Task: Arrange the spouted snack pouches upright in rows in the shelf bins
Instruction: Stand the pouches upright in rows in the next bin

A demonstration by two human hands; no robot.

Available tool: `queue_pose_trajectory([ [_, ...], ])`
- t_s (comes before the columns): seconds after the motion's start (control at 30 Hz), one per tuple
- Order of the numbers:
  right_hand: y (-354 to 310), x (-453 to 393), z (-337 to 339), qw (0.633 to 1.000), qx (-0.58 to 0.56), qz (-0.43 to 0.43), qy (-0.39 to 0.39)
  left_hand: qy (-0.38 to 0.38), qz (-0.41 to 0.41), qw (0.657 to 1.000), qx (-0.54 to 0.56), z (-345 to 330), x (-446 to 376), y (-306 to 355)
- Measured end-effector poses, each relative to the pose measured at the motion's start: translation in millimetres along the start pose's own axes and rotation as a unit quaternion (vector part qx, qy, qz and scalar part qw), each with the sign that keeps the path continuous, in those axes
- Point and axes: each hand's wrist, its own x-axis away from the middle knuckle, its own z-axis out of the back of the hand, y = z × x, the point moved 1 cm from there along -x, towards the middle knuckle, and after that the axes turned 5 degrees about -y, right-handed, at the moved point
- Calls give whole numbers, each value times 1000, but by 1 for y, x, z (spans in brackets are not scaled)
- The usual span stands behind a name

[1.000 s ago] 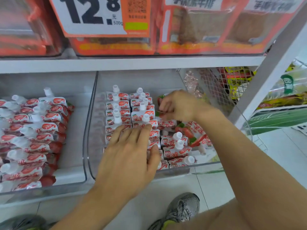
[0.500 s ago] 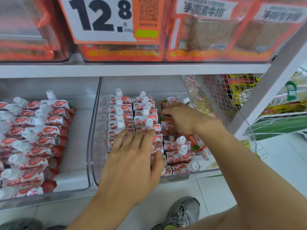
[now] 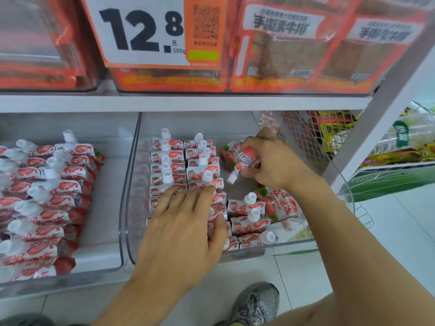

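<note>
Since a moment ago my right hand (image 3: pixel 268 158) has lifted a pouch (image 3: pixel 243 158) clear at the bin's (image 3: pixel 128 203) back right, fingers curled round it, spout seemingly down-left, ready to stand in the third row, while my left hand (image 3: pixel 186 222) lies flat, bracing the upright rows (image 3: pixel 183 161).

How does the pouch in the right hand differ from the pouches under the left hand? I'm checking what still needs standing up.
The pouch in the right hand is tilted with its cap pointing down and forward; the pouches under the left hand stand upright, caps up. The first is gripped above the bin; the others sit packed in rows, steadied by flat fingers. Both are white and red with white caps.
</note>
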Motion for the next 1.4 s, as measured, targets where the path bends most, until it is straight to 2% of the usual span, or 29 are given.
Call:
queue_pose_trajectory([
  [0.17, 10, 7, -1, 997, -15, -36, 70, -4, -1, 1000, -1, 0, 0, 0],
  [0.2, 10, 8, -2, 997, -30, -45, 46, -8, -1, 1000, -2, 0, 0, 0],
  [0.33, 10, 13, -16, 983, -114, -17, -145, -16, -2, 1000, -3, 0, -1, 0],
  [0.57, 5, 14, -9, 984, -129, 4, -124, -9, -3, 1000, -5, 1, -1, 1],
  [0.73, 8, 14, -9, 970, -68, 3, -233, -4, -5, 1000, 0, 1, -2, 2],
  [0.87, 15, 20, -2, 948, -125, 9, -291, 1, 3, 997, 74, 7, -5, 0],
  [0.93, 21, 23, -3, 950, -138, 15, -279, 25, -5, 995, 98, 17, -15, 5],
  [1.0, 26, 25, -9, 960, -139, 16, -242, 35, -64, 994, 87, 28, -34, 16],
  [1.03, 27, 25, -11, 963, -152, 11, -223, 8, -91, 992, 85, 32, -46, 21],
  [1.1, 27, 27, -14, 967, -178, 2, -185, -115, -115, 983, 82, 29, -73, 25],
  [1.17, 22, 32, -16, 973, -168, 7, -160, -251, -122, 959, 52, 21, -94, 26],
  [1.2, 18, 34, -16, 974, -157, 16, -160, -293, -130, 946, 41, 16, -100, 27],
  [1.3, 13, 40, -11, 977, -127, 34, -167, -324, -152, 933, 26, 9, -106, 29],
  [1.4, 24, 56, 8, 991, -84, -32, -98, -284, -172, 943, 21, 2, -104, 24],
])
